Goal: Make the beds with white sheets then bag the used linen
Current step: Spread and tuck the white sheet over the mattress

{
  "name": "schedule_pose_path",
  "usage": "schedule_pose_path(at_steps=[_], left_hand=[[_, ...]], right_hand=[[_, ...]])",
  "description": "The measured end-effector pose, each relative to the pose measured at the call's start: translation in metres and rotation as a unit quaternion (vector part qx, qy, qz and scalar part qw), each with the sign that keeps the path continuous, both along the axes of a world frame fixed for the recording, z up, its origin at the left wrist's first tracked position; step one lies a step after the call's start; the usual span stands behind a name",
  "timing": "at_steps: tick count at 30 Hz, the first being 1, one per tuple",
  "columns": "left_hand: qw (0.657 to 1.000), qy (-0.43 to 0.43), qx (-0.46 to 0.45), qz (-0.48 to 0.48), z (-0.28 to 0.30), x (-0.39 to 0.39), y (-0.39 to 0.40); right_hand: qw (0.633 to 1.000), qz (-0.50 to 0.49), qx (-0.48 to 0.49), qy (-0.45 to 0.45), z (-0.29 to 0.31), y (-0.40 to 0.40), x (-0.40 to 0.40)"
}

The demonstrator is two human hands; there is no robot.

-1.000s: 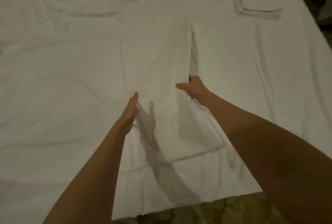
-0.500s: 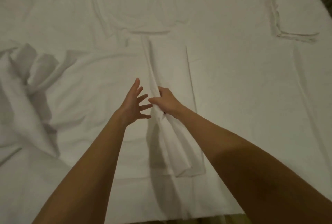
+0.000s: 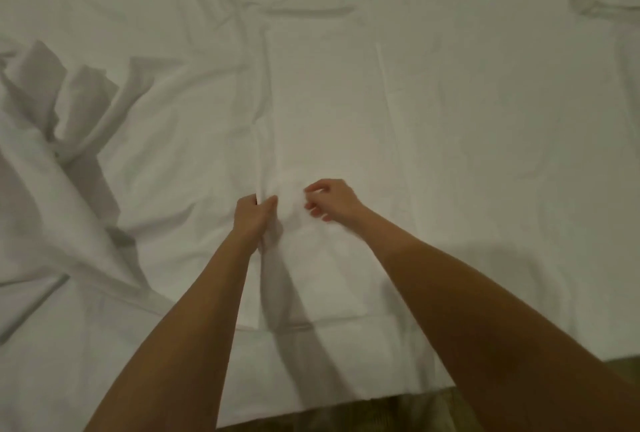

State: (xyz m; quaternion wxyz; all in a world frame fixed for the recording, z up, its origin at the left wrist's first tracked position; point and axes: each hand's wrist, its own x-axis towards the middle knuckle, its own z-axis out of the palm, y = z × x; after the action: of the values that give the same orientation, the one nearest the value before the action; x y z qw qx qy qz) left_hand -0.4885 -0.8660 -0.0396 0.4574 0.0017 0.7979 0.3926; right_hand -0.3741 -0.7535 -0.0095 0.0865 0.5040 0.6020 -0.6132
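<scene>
Left grip: the left hand is pinching the left edge of the folded white sheet, thumb and fingers curling round the cloth.
Right grip: the right hand is hovering just right of the left hand, fingers loosely curled and holding nothing I can make out.
Sheet: it is lying as a long folded panel on the bed, running away from the left hand toward the far side.
Loose linen: a rumpled heap is sitting well left of the left hand.
Risk one: pulling with one hand only, I'd say the panel is likely skewing and opening crooked.
Risk two: dragging leftward could be snagging the heap and wrinkling the layer beneath.
</scene>
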Motion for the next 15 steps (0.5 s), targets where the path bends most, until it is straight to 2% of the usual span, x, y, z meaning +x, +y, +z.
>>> schedule_pose_path(at_steps=[2,5,8,10,12,15], left_hand=[[0.999,0.048,0.008,-0.005,0.003,-0.007,-0.003],[0.996,0.075,0.029,0.039,0.012,-0.030,-0.014],[0.999,-0.027,0.008,0.032,0.014,-0.032,-0.041],[0.997,-0.071,-0.033,-0.009,0.008,-0.014,-0.059],[0.997,-0.057,-0.048,-0.018,0.004,0.004,-0.069],[0.997,-0.068,-0.037,-0.014,0.006,0.010,-0.072]], right_hand=[[0.997,-0.057,0.057,-0.018,-0.008,0.016,0.022],[0.980,-0.054,0.162,-0.102,-0.016,0.039,0.056],[0.958,-0.083,0.217,-0.166,-0.020,0.050,0.082],[0.954,-0.101,0.188,-0.210,-0.024,0.051,0.096],[0.957,-0.101,0.143,-0.230,-0.029,0.047,0.110],[0.967,-0.120,0.104,-0.199,-0.031,0.045,0.123]])
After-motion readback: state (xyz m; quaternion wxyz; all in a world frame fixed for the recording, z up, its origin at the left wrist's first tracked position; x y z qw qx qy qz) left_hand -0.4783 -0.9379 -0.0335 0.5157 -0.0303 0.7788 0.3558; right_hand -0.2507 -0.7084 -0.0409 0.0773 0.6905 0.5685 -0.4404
